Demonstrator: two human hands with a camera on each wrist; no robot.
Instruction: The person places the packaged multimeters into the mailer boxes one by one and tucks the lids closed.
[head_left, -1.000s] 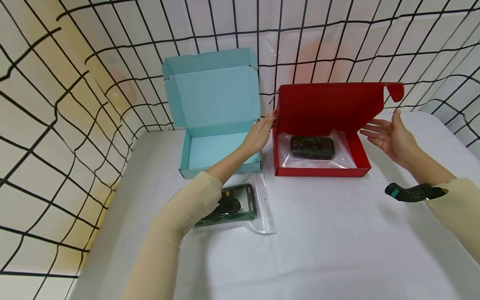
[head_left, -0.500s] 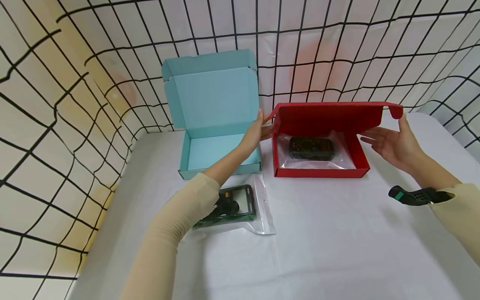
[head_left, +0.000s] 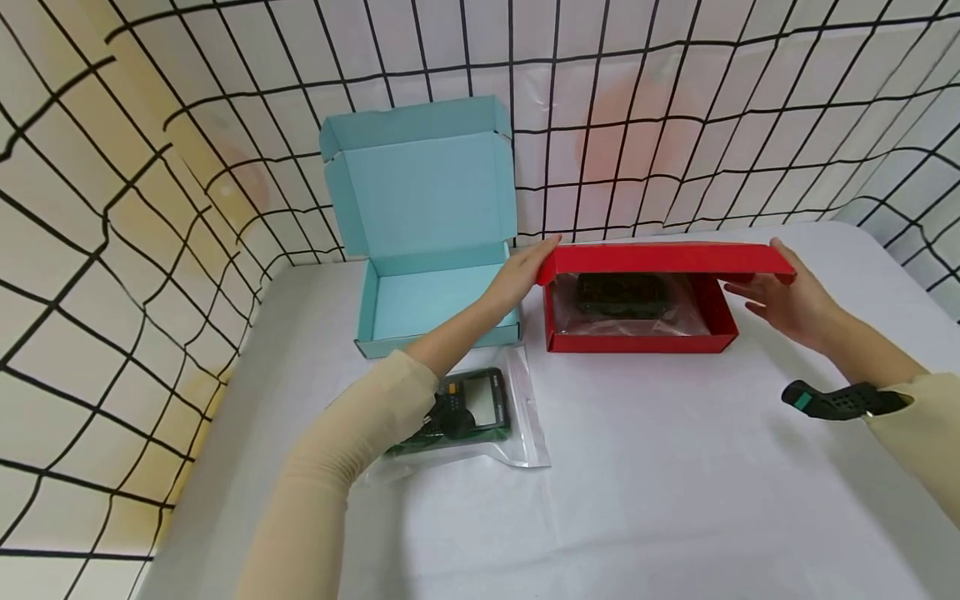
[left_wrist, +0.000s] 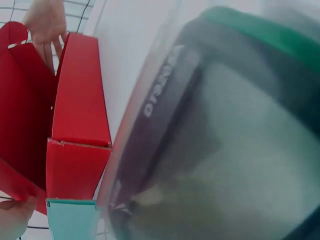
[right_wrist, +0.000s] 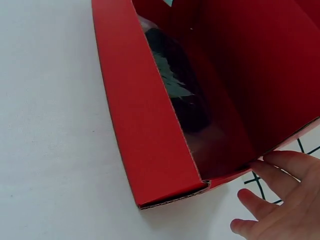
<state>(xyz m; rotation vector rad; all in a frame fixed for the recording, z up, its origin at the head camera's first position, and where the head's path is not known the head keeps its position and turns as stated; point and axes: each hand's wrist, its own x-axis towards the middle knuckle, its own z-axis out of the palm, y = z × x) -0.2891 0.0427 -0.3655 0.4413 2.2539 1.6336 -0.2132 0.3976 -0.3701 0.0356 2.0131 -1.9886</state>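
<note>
The red cardboard box (head_left: 637, 344) has its lid (head_left: 667, 258) tilted forward, partly over the tray. Inside lies a dark multimeter (head_left: 621, 293) in a clear bag. At the lid's left front corner, my left hand (head_left: 513, 279) pinches the side flap. My right hand (head_left: 798, 304) is at the right end of the lid with its fingers extended; in the right wrist view its fingertips touch the lid's edge beside the tray corner. Another bagged multimeter (head_left: 483, 400) lies on the table beneath my left forearm and looms large in the left wrist view.
To the left stands a light blue box (head_left: 423, 196) with its lid raised and nothing inside. Black wire grid panels (head_left: 555, 129) border the white-covered table (head_left: 637, 492) at the back and sides. A black band (head_left: 843, 402) hangs at my right wrist.
The red lid has swung down and forward from nearly upright, its front flap now facing me. Both hands have moved lower with it. The blue box and both multimeters have stayed put.
</note>
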